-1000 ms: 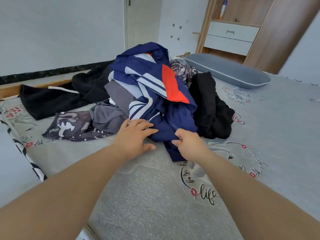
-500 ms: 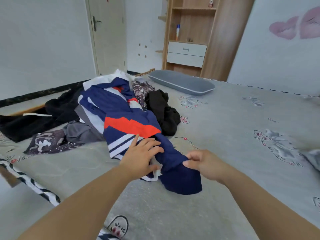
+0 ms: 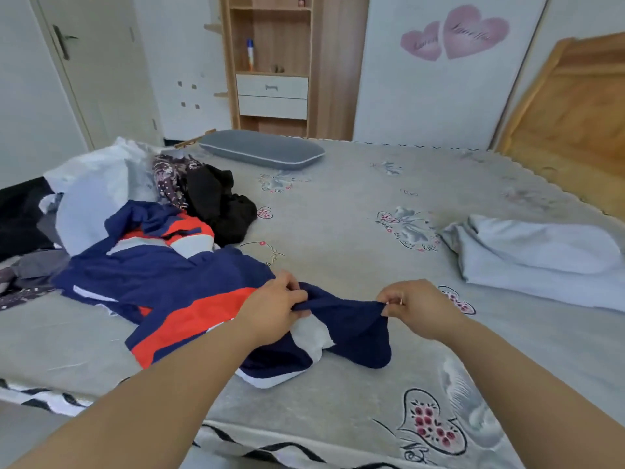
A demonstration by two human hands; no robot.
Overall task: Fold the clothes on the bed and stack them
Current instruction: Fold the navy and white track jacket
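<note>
Step in hand: getting the first garment out flat, no fold made on it yet. My left hand (image 3: 270, 308) has its fingers curled round a bunch of the navy, orange and white striped sports jacket (image 3: 162, 286); my right hand (image 3: 417, 308) pinches the same dark edge between thumb and fingertips, and a short span of navy cloth stretches between them, just above the grey printed bedsheet (image 3: 338, 231). The jacket's body lies crumpled to my left on the near part of the bed, its far end touching the heap of unfolded clothes (image 3: 101, 198): a white garment, a black one, a patterned dark one, grey pieces. I can't tell whether the edge I hold is a hem, cuff or waistband; the fabric is too bunched. Off to my right, well apart, lies a pale blue-white folded cloth (image 3: 541, 262); it could be the start of the stack or just bedding, can't say. Next move, as I judge it: lift and shake the jacket clear of the heap, lay it flat on the bare sheet in front of me, find sleeves and hem, then fold. Risk: it snags other clothes from the heap.
</note>
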